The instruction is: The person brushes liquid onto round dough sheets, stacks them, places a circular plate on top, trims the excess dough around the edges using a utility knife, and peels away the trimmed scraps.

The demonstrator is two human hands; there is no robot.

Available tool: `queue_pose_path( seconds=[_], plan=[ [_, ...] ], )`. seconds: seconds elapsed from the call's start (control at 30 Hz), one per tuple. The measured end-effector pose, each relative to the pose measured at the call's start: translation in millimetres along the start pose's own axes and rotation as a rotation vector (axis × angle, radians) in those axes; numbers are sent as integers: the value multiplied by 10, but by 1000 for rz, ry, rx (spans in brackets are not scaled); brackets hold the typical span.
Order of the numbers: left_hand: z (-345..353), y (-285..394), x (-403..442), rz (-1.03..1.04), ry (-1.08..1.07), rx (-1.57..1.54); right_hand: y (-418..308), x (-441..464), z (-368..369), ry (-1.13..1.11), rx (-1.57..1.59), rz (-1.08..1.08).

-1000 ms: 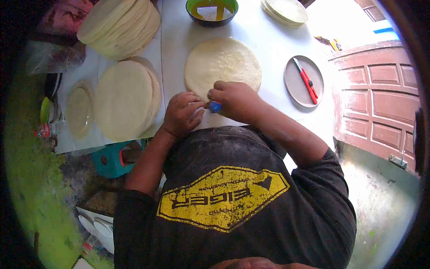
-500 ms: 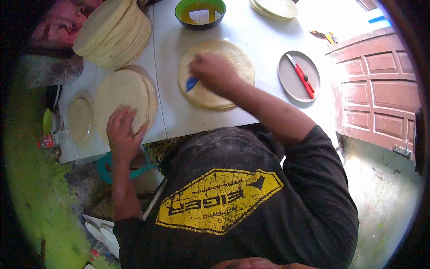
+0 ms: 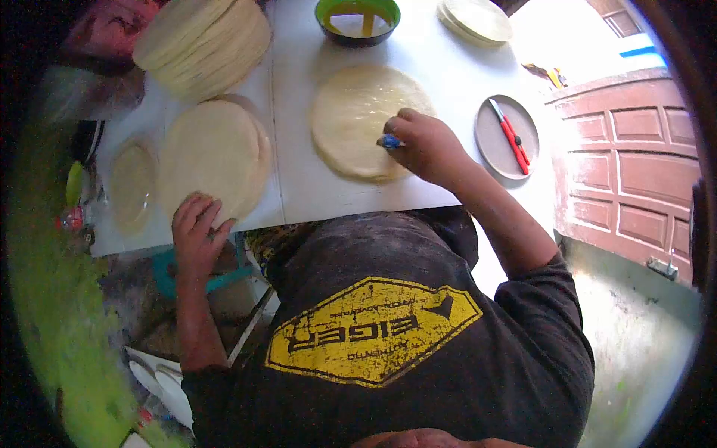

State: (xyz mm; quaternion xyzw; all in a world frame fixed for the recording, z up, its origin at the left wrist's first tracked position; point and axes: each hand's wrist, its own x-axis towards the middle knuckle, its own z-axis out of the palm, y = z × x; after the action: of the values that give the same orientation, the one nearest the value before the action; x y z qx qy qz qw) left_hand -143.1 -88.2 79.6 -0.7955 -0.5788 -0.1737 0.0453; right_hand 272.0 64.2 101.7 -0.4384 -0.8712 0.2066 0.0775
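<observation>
My right hand (image 3: 426, 145) is closed around a small blue brush (image 3: 390, 141), mostly hidden by the fingers, at the right part of a round dough sheet stack (image 3: 351, 123). Wet, shiny streaks lie across the top sheet. On the near edge of another stack of flat dough rounds (image 3: 213, 153) rests my left hand (image 3: 198, 231), its fingers spread and holding nothing. A green and black bowl (image 3: 358, 37) of yellow liquid stands beyond the oiled sheet.
A tall pile of dough rounds (image 3: 205, 48) stands at the back left, a smaller pile (image 3: 478, 19) at the back right. A red-handled knife (image 3: 511, 138) lies on a grey plate (image 3: 489, 153). At the left edge sits a clear oval dish (image 3: 133, 187).
My right hand has moved right and nearer with the brush across the dough. My left hand has slid to the stack's near edge. The view has shifted slightly.
</observation>
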Motion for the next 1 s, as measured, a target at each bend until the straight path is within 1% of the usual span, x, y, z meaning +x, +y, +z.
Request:
queue_pose_path(
  seconds=[0.03,0.1,0.13,0.17,0.2,0.27,0.3,0.33,0.37,0.43,0.47,0.5,0.53,0.57,0.63,0.67,0.73,0.77,0.83,0.87,0.93,1.0],
  plan=[
    [-16,29,38,12,-6,-15,-14,95,-35,-4,7,-16],
    [-55,59,72,-12,-17,-3,51,444,-44,-185,38,153],
    [-66,55,87,5,-33,-7,127,544,-50,-38,315,174],
    [-93,42,89,18,-48,-9,167,703,-83,-3,240,278],
    [-110,44,102,-19,-47,21,129,804,-106,31,194,212],
    [-120,51,135,84,-20,-16,-65,992,-12,55,152,108],
    [-134,54,152,51,-16,2,-183,1021,76,146,142,-65],
    [-150,63,175,97,-18,-2,-293,1028,160,237,132,-233],
    [-145,65,185,145,-20,-10,-442,1057,260,215,133,-335],
    [-81,57,179,135,-11,-7,-693,1106,485,139,282,-610],
    [-89,47,161,151,-17,-13,-840,1117,553,125,286,-628],
    [-86,28,165,134,-16,-7,-968,1127,618,25,207,-662],
    [-82,2,183,112,-68,-31,-1053,1146,662,-74,126,-692],
    [-94,-15,184,92,-120,-56,-1111,1174,683,-81,126,-701],
    [-135,-32,170,63,-110,-63,-1177,1241,711,-111,-49,-763],
    [-147,-48,154,44,-102,-70,-1198,1267,696,-118,-47,-766],
    [-107,-105,102,56,-84,-74,-1208,1316,631,-180,-189,-711],
    [-89,-130,75,75,-65,-77,-1199,1331,623,-186,-191,-714],
    [-92,-161,54,75,-68,-94,-1180,1356,607,-113,-203,-824],
    [-103,-171,49,80,-72,-108,-1183,1381,598,-116,-204,-826],
    [-174,-171,86,92,-92,-88,-1183,1455,592,-193,-203,-878],
    [-216,-155,101,107,-114,-68,-1207,1504,619,-205,-219,-844]
  ],
)
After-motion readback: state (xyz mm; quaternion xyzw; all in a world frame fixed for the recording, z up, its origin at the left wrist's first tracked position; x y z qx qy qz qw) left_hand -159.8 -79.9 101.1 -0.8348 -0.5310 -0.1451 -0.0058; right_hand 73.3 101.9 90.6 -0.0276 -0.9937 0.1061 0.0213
